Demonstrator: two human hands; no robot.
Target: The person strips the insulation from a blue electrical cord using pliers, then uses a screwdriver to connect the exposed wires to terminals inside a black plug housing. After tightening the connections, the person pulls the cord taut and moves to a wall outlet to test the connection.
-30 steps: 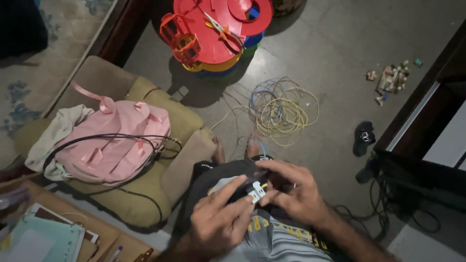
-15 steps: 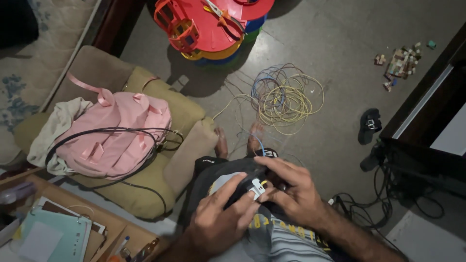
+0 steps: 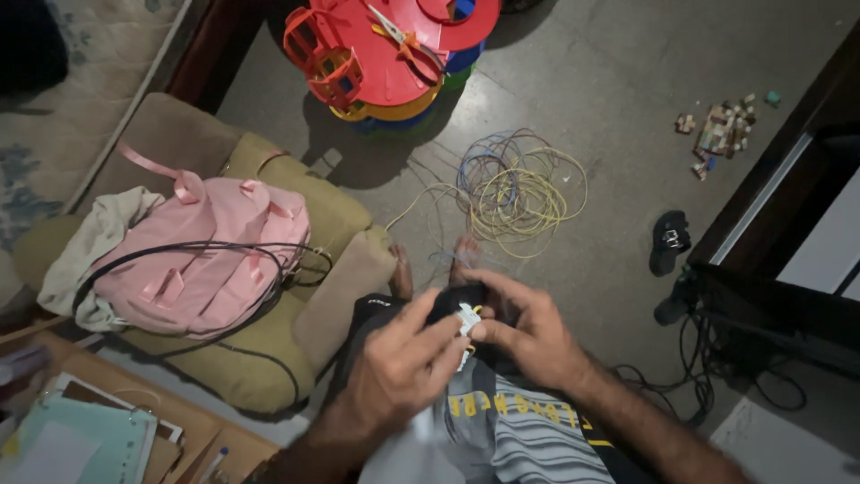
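Pinched between our two hands, the left hand (image 3: 399, 367) and the right hand (image 3: 528, 336), is one small white part (image 3: 467, 318) with a bit of yellow on it, held low in the middle of the frame over our lap, fingers closed tight on it from both sides. We think the little part could slip out and drop if we loosen our fingers, and the thin wires by our feet could trip us. Going from left to right we count one pink backpack (image 3: 202, 255) on the tan cushion (image 3: 331, 215), one stack of red plastic trays (image 3: 394, 54) up top, one loose pile of yellow and blue wires (image 3: 520, 188) on the floor, and one black sandal (image 3: 670, 240) at the right.
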